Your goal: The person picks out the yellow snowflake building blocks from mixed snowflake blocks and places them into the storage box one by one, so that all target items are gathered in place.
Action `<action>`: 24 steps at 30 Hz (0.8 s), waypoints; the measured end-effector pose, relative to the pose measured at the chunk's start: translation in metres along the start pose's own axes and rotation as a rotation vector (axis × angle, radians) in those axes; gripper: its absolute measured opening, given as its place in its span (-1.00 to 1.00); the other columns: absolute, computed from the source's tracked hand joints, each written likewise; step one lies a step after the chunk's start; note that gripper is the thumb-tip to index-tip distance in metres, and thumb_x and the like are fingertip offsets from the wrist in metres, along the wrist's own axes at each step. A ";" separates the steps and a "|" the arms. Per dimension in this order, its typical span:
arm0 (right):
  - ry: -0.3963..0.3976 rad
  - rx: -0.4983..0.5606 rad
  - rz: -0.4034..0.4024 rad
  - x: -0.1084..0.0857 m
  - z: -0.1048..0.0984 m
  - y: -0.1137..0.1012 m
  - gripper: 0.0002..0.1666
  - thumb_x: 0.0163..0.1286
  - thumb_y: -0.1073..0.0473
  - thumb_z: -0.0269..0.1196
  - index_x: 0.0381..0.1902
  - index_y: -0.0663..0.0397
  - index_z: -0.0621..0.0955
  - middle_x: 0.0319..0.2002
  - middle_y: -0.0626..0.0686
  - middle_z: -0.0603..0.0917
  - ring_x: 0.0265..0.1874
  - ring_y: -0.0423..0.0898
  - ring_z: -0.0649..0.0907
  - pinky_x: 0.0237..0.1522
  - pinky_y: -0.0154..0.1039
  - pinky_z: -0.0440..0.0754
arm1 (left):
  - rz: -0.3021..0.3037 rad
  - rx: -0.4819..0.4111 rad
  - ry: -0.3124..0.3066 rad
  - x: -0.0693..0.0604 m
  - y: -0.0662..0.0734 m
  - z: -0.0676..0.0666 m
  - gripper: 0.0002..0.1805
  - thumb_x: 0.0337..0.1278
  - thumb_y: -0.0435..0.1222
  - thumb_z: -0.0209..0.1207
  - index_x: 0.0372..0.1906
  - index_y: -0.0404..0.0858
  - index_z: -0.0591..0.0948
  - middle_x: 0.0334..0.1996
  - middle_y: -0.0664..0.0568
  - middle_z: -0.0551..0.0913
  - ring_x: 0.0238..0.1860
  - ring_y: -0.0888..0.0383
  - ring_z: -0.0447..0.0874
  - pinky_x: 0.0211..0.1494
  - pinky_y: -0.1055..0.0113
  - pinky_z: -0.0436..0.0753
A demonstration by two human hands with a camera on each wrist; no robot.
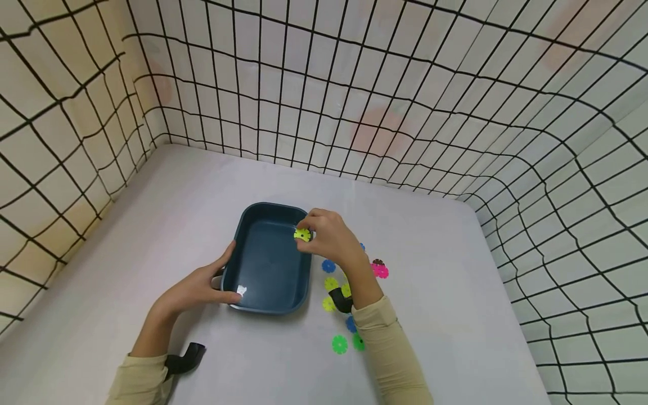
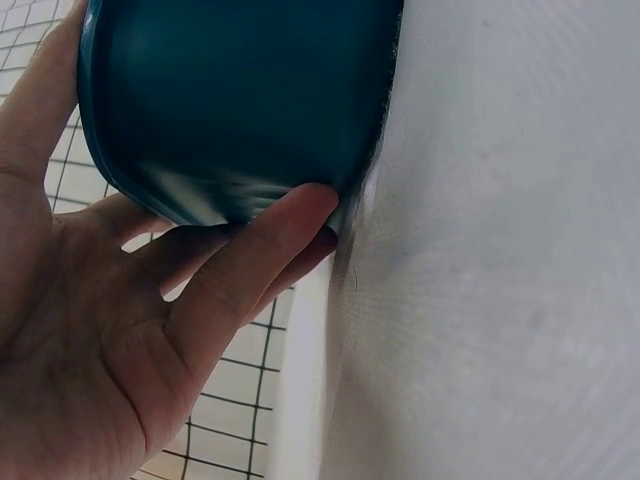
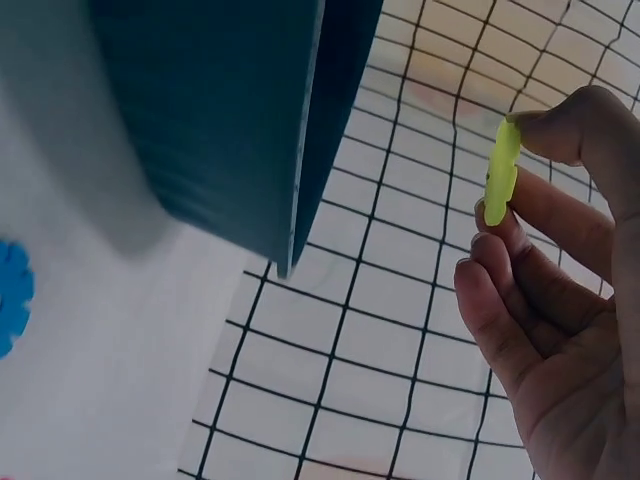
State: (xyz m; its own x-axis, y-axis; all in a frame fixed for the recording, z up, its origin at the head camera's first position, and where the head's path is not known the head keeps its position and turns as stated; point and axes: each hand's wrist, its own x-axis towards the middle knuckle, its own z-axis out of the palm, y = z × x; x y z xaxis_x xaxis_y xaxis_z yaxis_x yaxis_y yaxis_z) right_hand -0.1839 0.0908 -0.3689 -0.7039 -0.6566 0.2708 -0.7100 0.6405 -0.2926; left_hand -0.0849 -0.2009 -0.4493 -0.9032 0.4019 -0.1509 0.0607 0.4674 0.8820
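A dark blue-green tray [image 1: 270,264] lies on the white surface, its inside bare in the head view. My left hand [image 1: 202,289] grips its left side, thumb over the rim at the near corner; the left wrist view shows fingers of that hand [image 2: 130,300] against the outer wall of the tray [image 2: 240,100]. Over the tray's right edge, my right hand [image 1: 331,239] pinches a yellow notched disc [image 1: 302,234] between thumb and fingers. Seen edge-on in the right wrist view, the disc [image 3: 502,172] is held by the right hand [image 3: 560,270] beside the tray wall [image 3: 220,120].
Right of the tray lie several notched discs: blue [image 1: 328,266], yellow [image 1: 331,283], pink [image 1: 382,271], green [image 1: 340,344] and a brown one [image 1: 378,262]. My right forearm partly covers them. Black wire grid [image 1: 304,84] borders the white surface [image 1: 445,315] at the back and sides.
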 end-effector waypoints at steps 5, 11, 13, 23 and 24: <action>-0.058 0.004 0.033 0.022 0.003 -0.007 -0.75 0.14 0.12 0.40 -0.22 0.09 0.77 -0.28 0.00 0.71 -0.35 -0.13 0.64 -0.31 -0.32 0.59 | 0.006 -0.004 -0.002 0.000 0.000 0.001 0.24 -0.03 -0.13 0.43 0.56 0.07 -0.24 0.55 -0.25 -0.13 0.43 -0.43 0.13 0.30 -0.41 0.25; -0.109 0.024 0.058 0.052 0.005 -0.014 -0.73 0.17 0.07 0.37 -0.19 0.06 0.77 -0.28 -0.04 0.71 -0.40 -0.21 0.56 -0.34 -0.40 0.53 | 0.004 -0.018 -0.006 0.001 0.000 0.001 0.24 -0.03 -0.12 0.43 0.56 0.08 -0.24 0.56 -0.23 -0.13 0.44 -0.44 0.09 0.31 -0.41 0.25; -0.125 0.028 0.069 0.061 0.008 -0.015 -0.72 0.17 0.06 0.36 -0.18 0.05 0.77 -0.25 -0.04 0.72 -0.38 -0.21 0.56 -0.34 -0.42 0.53 | 0.006 -0.022 -0.008 0.002 0.000 0.001 0.24 -0.02 -0.12 0.43 0.56 0.08 -0.24 0.56 -0.22 -0.13 0.45 -0.43 0.08 0.32 -0.40 0.24; -0.230 0.021 0.136 0.095 0.036 -0.018 -0.69 0.19 0.03 0.36 -0.15 0.04 0.75 -0.20 -0.02 0.75 -0.32 -0.18 0.62 -0.22 -0.34 0.61 | 0.016 -0.021 -0.011 0.002 -0.003 0.001 0.24 0.00 -0.13 0.41 0.56 0.05 -0.27 0.57 -0.21 -0.17 0.46 -0.42 0.06 0.34 -0.38 0.23; -0.241 0.014 0.145 0.097 0.040 -0.018 -0.71 0.20 0.02 0.36 -0.16 0.03 0.75 -0.21 -0.03 0.75 -0.34 -0.18 0.62 -0.23 -0.34 0.61 | 0.015 -0.021 -0.010 0.002 -0.003 0.001 0.24 0.01 -0.13 0.41 0.56 0.05 -0.27 0.57 -0.20 -0.17 0.46 -0.41 0.05 0.34 -0.38 0.23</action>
State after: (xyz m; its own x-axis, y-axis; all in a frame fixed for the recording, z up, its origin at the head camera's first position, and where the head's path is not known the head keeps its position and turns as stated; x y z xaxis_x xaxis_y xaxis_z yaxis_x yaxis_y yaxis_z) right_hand -0.2387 -0.0005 -0.3746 -0.7725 -0.6350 0.0001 -0.6004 0.7305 -0.3254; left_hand -0.0865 -0.2007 -0.4527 -0.8980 0.4163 -0.1422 0.0648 0.4450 0.8932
